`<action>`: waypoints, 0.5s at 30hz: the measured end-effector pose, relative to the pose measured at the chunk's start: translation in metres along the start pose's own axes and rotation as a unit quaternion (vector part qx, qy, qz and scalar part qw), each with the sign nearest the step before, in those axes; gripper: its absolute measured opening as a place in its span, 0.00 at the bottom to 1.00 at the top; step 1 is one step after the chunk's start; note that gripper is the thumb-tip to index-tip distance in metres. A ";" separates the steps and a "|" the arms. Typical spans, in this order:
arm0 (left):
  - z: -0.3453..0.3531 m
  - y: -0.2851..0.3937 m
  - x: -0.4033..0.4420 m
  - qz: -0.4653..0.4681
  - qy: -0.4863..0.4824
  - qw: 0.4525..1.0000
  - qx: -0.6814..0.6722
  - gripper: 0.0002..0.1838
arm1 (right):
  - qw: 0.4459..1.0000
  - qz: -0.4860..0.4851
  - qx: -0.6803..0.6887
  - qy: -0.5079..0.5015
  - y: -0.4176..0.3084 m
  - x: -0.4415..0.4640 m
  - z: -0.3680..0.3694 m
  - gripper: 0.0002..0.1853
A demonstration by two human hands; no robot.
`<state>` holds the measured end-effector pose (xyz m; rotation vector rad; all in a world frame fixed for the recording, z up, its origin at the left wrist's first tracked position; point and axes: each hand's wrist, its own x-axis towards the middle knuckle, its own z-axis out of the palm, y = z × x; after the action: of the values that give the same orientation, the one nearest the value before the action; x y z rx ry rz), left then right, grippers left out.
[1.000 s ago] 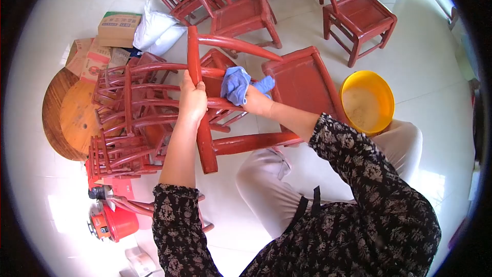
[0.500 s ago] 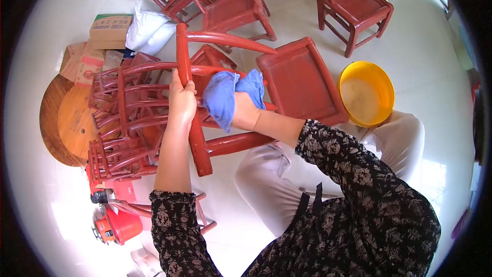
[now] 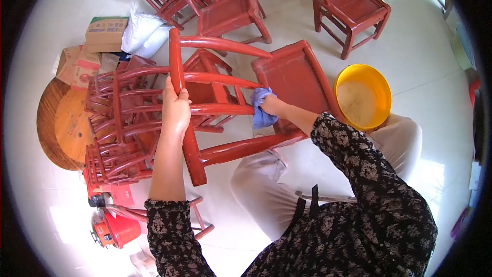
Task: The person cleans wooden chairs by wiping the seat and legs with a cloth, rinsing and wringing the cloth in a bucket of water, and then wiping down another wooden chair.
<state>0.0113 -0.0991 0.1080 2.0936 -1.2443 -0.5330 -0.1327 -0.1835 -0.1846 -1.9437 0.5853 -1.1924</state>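
A red wooden chair [image 3: 294, 82] is tipped in front of me, its backrest toward my left and its seat toward my right. My left hand [image 3: 176, 109] is wrapped round the top rail of the backrest. In my right hand [image 3: 273, 106] is a blue cloth [image 3: 263, 115], pressed on a backrest slat close to the seat. Part of the cloth and the fingers inside it are hidden. Just right of the seat stands a yellow bucket [image 3: 363, 97] with cloudy water in it.
Several red chairs stand behind, one at the upper right [image 3: 353, 7]. More chairs [image 3: 123, 118] are stacked at left, near a round wooden board [image 3: 69, 123], a cardboard box [image 3: 105, 33] and a white sack [image 3: 146, 31]. A red bucket [image 3: 120, 228] stands lower left.
My right hand has slid the blue cloth rightward along the backrest slats, toward the seat. The cloth now looks more bunched. My left hand keeps its hold on the top rail.
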 end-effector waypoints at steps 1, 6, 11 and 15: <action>0.001 0.002 -0.001 -0.001 -0.001 1.000 0.000 0.28 | 1.000 0.001 0.001 -0.001 -0.006 0.015 0.001 0.10; 0.000 0.011 -0.006 -0.013 -0.004 0.999 0.043 0.28 | 0.672 0.501 0.545 -0.033 -0.092 0.073 -0.027 0.09; 0.004 0.002 -0.005 0.006 0.012 0.999 0.046 0.26 | 0.726 0.431 0.536 0.016 -0.036 0.048 0.001 0.06; 0.002 0.010 -0.008 0.008 0.006 0.999 0.050 0.28 | 0.778 0.474 0.411 0.032 -0.014 0.046 0.012 0.07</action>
<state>0.0000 -0.0962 0.1139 2.1646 -1.3050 -0.4591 -0.1007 -0.2032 -0.1513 -0.6622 0.7648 -0.6386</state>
